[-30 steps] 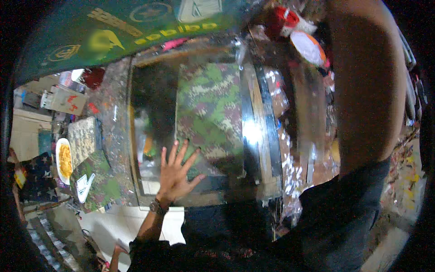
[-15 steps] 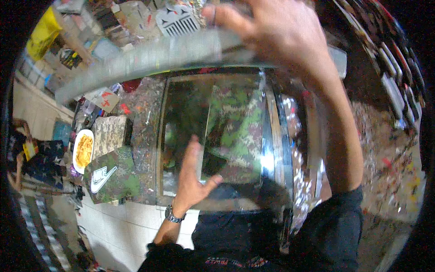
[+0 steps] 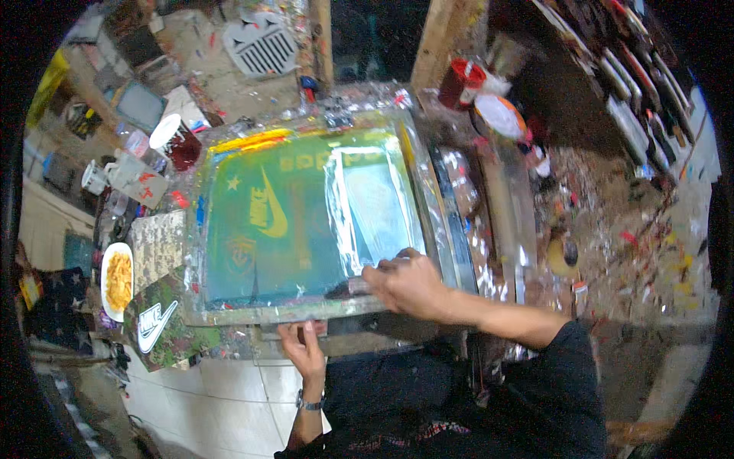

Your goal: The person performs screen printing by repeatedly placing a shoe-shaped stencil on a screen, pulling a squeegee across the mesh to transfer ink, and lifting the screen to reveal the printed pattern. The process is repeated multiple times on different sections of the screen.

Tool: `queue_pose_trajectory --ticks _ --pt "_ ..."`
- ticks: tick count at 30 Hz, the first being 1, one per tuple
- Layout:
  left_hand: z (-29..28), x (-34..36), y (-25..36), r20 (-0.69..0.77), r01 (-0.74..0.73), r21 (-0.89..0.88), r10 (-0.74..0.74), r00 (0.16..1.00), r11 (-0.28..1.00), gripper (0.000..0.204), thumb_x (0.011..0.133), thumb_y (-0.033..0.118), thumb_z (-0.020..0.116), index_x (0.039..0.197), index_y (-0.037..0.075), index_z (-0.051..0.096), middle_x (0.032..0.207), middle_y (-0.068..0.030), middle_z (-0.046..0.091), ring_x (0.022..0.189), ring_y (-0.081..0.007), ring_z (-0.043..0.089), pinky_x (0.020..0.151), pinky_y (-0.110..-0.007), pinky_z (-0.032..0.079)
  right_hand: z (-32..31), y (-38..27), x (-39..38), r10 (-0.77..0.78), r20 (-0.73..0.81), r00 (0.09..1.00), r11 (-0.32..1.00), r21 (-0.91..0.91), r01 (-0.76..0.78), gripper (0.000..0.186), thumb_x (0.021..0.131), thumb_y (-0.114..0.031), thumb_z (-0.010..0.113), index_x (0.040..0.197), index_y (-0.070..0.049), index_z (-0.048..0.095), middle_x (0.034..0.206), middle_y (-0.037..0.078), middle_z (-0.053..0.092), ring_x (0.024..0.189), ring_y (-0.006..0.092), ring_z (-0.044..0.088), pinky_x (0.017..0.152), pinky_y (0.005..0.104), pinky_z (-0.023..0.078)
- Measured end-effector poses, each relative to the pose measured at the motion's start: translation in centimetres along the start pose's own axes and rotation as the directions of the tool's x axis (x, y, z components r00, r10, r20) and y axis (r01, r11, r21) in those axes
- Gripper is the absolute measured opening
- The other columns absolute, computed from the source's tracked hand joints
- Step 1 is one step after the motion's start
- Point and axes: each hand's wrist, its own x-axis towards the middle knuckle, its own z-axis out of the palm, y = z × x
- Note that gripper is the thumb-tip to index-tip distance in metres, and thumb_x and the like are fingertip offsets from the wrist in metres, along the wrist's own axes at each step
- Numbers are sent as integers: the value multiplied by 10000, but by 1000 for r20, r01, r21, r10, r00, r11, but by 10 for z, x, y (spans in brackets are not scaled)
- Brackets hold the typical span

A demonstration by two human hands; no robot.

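A screen-printing frame (image 3: 267, 314) with green mesh lies flat on the worktable in front of me. Pale logo shapes, a star and a shield show in its mesh, and yellow ink streaks the far left edge. My left hand (image 3: 304, 353), with a watch on its wrist, is at the frame's near edge, fingers curled against it. Over the near right part of the mesh, my right hand (image 3: 413, 287) is closed; what it grips is hidden by its fingers. Just beyond it is a glossy pale blue patch (image 3: 375, 210). The frame covers whatever lies beneath.
At left lie a camouflage cloth piece (image 3: 172, 317) with a white logo and a white dish (image 3: 118, 281) of orange-yellow food. Ink-stained containers, one dark red with a white rim (image 3: 180, 145) and a red tub (image 3: 462, 80), stand beyond. Scraps litter the right side.
The raised frame has come down flat over the camouflage cloth. My right hand has moved from its far edge to the near right mesh. My left hand has drawn back to the near edge.
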Motion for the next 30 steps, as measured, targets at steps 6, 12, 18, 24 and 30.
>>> queue_pose_trajectory --ticks 6,12,18,24,30 --pt "-6 1 4 26 27 -93 -25 999 995 202 1066 131 529 1149 -40 463 935 -170 673 832 -223 714 769 -366 624 25 98 133 139 -385 913 934 -256 -250 236 996 -361 592 1116 -162 634 809 125 732 734 299 744 1035 656 420" --pt "-12 13 12 60 213 -62 -209 976 975 270 1077 177 544 1192 -51 457 943 -214 697 817 -271 749 709 -377 645 19 139 141 79 -206 975 991 -86 -99 423 931 -520 672 1005 -104 675 814 196 710 813 413 715 670 534 547" --pt "-8 17 29 62 345 -47 -342 938 937 358 1084 200 545 1266 -68 395 906 -224 696 800 -298 755 683 -376 642 6 121 115 -101 -81 992 992 70 106 423 944 -483 669 1080 -88 606 832 208 709 816 452 701 708 571 531" --pt "-8 19 33 39 361 -30 -360 932 932 469 1076 227 554 1305 -123 343 899 -245 700 799 -297 757 671 -369 638 -34 173 221 134 -262 956 976 -131 -173 377 934 -393 668 1079 -47 635 845 225 716 794 444 703 653 568 528" --pt "-7 14 26 -27 365 -22 -365 931 931 409 1080 202 542 1282 -102 357 856 -202 687 722 -279 746 619 -356 631 9 90 113 -96 -51 994 961 -265 79 402 940 -497 649 1007 -104 594 676 63 659 596 261 694 531 422 531"
